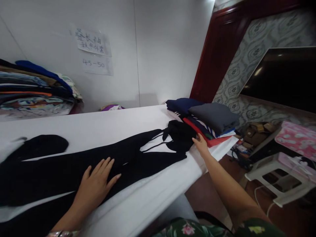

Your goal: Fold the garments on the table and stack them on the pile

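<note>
Black garment [61, 168] spread lengthwise over white-covered table [118, 123], from left side toward right edge. Left hand [97, 181] laid flat on garment near front edge, fingers spread. Bunched right end of garment touched by right hand [202, 146] near right edge. Folded clothes stack [214, 115], topped by grey piece, set at back right corner. Second clothes pile [37, 87] seen by back edge, far left. Handwritten papers [92, 44] fixed to wall [165, 49] behind back edge. White stool [259, 168] placed beyond right edge.

Lit softly, brightest on white wall [168, 42]; dim twd R; streaked w/ glare on TV screen [283, 79]; slightly blurred; stretched nr edges.
</note>
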The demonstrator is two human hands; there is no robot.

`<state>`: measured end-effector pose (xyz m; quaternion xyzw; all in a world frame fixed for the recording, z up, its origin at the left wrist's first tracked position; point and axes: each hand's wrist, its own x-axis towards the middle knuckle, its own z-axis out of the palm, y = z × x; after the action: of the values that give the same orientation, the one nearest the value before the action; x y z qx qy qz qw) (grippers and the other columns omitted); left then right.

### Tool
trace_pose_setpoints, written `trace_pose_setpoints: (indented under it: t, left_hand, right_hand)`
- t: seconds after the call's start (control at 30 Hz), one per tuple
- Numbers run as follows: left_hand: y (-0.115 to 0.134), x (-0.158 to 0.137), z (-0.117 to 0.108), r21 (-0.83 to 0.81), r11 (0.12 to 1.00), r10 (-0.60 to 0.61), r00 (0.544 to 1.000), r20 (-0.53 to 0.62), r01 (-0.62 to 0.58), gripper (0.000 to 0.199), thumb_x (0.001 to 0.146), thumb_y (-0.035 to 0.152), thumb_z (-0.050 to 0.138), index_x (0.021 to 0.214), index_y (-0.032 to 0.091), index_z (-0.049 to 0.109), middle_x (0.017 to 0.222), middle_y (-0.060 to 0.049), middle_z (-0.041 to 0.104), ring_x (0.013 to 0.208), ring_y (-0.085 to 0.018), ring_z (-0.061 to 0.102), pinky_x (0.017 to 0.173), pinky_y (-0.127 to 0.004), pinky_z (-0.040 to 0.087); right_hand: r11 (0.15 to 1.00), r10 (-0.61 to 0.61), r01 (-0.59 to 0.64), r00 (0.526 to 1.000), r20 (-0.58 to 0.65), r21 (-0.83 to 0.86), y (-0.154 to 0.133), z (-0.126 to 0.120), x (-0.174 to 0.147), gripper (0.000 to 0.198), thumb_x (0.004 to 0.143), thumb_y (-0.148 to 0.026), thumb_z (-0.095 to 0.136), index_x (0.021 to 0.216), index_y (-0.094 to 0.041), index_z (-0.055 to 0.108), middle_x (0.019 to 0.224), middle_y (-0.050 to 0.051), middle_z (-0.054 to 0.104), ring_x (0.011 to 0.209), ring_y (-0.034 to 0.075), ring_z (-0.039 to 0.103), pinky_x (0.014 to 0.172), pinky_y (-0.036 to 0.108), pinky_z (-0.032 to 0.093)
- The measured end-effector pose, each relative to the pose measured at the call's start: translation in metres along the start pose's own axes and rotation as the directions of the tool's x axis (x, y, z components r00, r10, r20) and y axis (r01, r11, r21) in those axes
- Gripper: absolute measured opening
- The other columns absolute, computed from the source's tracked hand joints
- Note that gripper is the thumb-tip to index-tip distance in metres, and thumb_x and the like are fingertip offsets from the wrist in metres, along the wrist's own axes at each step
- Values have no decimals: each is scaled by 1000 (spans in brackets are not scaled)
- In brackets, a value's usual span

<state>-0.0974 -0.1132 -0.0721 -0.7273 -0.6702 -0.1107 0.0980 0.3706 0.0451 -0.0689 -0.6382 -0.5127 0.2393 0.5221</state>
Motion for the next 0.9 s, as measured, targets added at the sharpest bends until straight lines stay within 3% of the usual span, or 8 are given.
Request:
trace_pose_setpoints:
  t: [0.1,0.3,0.4,0.5,0.57,0.7,0.83,0.9]
  left_hand:
    - [-1,0,1,-15,1000,-2,1000,3,2,65,86,50,35,137,13,50,144,-15,47,136,-32,38,111,-55,23]
    - [0,1,0,-49,998,-27,999,17,28,66,86,51,36,137,11,50,143,-16,48,136,-33,38,111,-56,23]
    - [1,0,-1,-58,998,-32,999,23,34,65,86,51,38,136,12,50,143,-15,48,136,-33,38,111,-57,24]
    - [1,0,0,-55,998,-31,999,16,32,63,86,50,39,136,13,51,143,-15,48,136,-32,38,111,-56,24]
    - [2,-1,0,-63,998,-29,1000,10,29,62,86,50,41,136,14,51,143,-15,48,136,-32,38,111,-56,24]
    - [4,-2,-1,-96,995,-29,1000,-12,27,59,87,50,43,136,16,51,143,-15,49,136,-32,38,111,-57,23]
    - [8,-4,-8,-127,991,-45,999,-6,44,53,85,44,50,131,18,54,141,-15,51,136,-32,38,113,-56,21]
    - [10,-5,-13,-166,985,-47,999,-13,45,53,84,41,54,132,20,53,140,-15,52,136,-32,38,114,-57,18]
  right_hand:
    - [939,243,-260,965,100,224,-3,6,18,66,73,-43,70,131,-18,51,135,13,56,121,27,56,98,41,49]
    - [866,305,-386,912,274,319,-27,30,38,40,81,-38,63,108,-10,63,101,17,72,91,26,70,82,42,57]
    - [832,235,-355,922,309,427,-50,39,40,33,85,-37,59,108,-14,63,101,12,73,93,23,70,86,39,56]
    - [779,26,-223,945,325,586,-88,49,29,37,80,-41,67,110,-21,63,104,6,73,100,22,68,91,38,54]
    - [765,-119,-167,912,392,622,-116,58,11,45,74,-46,73,110,-21,64,103,5,73,101,24,68,91,41,54]
    - [857,-299,-108,691,657,504,-157,83,-41,56,74,-59,68,112,-18,66,107,7,72,105,28,66,92,46,53]
    - [900,-394,306,261,881,311,-160,112,-89,63,83,-57,59,137,-26,50,146,4,46,139,25,34,114,47,29]
    - [827,-330,517,126,935,222,-151,123,-103,62,87,-56,55,142,-29,44,154,4,33,145,24,19,118,49,17]
